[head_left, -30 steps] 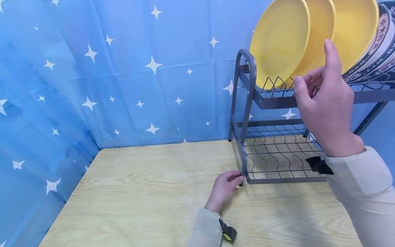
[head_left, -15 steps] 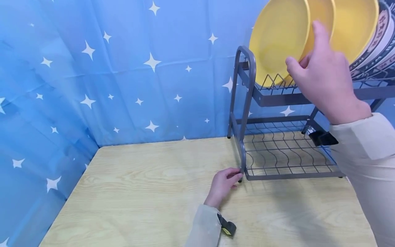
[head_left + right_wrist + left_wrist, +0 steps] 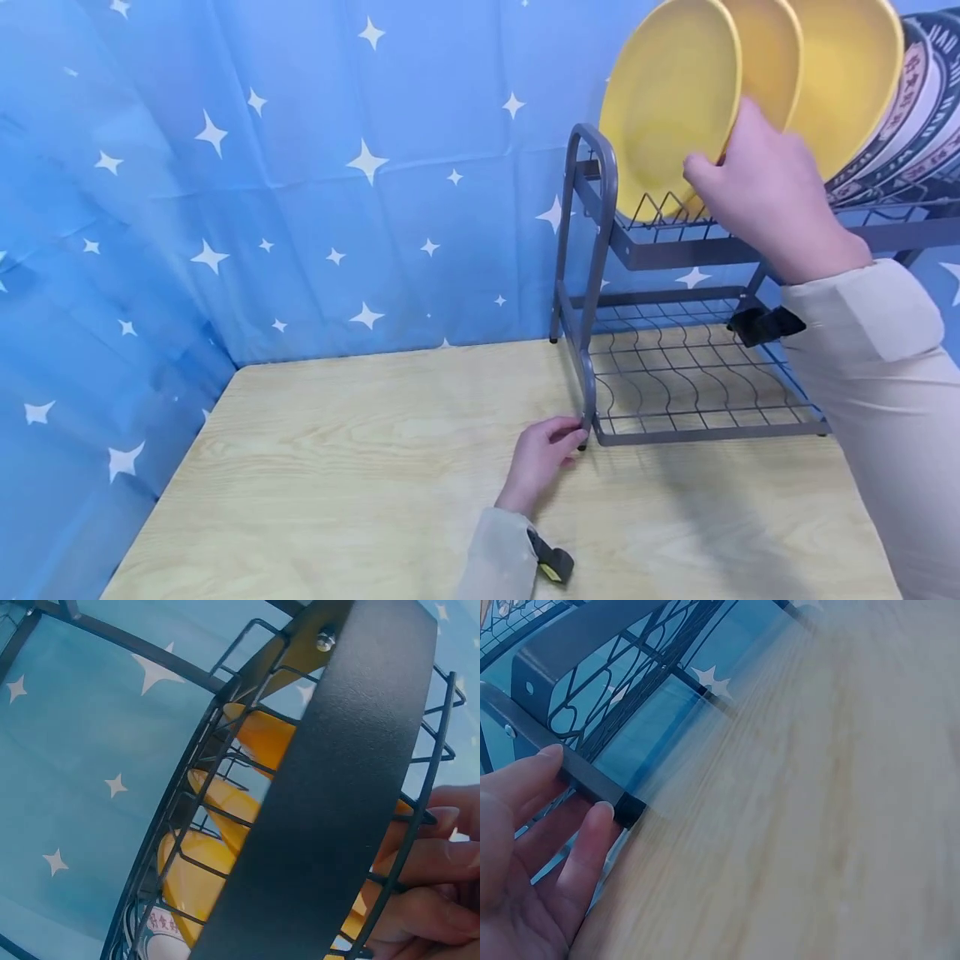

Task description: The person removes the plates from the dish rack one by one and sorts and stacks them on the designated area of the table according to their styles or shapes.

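Note:
In the head view, my right hand (image 3: pixel 780 192) is at the near rim of the leftmost yellow plate (image 3: pixel 667 100). The thumb lies before its face and the index finger goes in behind its rim, pinching it. More yellow plates (image 3: pixel 847 75) stand upright behind it on the top tier of the dark metal dish rack (image 3: pixel 675 254). Curled fingers (image 3: pixel 427 900) show beyond the rack's bar in the right wrist view; their tips are partly hidden. Low on the table, my left hand (image 3: pixel 536 462) holds the rack's front left leg (image 3: pixel 592 780) just above its black foot.
Patterned bowls (image 3: pixel 922 100) stand at the right of the top tier. The lower wire shelf (image 3: pixel 690 375) sits near the wooden table (image 3: pixel 337 475). A blue curtain (image 3: pixel 300 167) with white stars hangs behind and at the left.
My right hand has shifted left to the leftmost plate, its raised index finger now down behind the rim. The left hand stays on the rack's leg. The head view has tilted slightly.

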The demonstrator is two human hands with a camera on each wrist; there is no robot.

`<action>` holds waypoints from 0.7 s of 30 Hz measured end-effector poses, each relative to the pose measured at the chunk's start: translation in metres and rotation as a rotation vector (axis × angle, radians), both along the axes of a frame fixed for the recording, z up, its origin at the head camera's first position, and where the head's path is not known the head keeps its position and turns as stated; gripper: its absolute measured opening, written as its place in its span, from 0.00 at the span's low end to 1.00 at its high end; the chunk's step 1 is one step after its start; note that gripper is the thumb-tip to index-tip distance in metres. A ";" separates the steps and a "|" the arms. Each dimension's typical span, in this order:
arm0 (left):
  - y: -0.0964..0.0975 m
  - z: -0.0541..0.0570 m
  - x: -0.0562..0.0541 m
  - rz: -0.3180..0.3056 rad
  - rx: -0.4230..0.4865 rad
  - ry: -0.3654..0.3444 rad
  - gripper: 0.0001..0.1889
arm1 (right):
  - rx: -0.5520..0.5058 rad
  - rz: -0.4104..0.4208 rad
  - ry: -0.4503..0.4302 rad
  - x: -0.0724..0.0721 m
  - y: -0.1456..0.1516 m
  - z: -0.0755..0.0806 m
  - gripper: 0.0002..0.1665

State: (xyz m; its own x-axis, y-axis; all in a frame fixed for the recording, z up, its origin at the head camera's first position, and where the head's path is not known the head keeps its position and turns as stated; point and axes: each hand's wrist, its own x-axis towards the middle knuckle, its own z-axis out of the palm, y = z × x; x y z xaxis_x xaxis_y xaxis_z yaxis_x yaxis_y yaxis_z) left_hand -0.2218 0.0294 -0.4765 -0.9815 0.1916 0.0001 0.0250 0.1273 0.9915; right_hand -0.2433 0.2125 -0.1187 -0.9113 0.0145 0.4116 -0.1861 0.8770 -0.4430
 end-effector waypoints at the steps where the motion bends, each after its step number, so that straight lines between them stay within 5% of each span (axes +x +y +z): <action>1: 0.000 0.001 0.000 0.003 0.007 -0.002 0.10 | 0.009 0.003 -0.007 -0.001 -0.001 0.001 0.31; 21: 0.004 0.001 0.001 0.043 -0.017 0.014 0.07 | -0.041 -0.079 0.015 0.006 -0.002 -0.002 0.29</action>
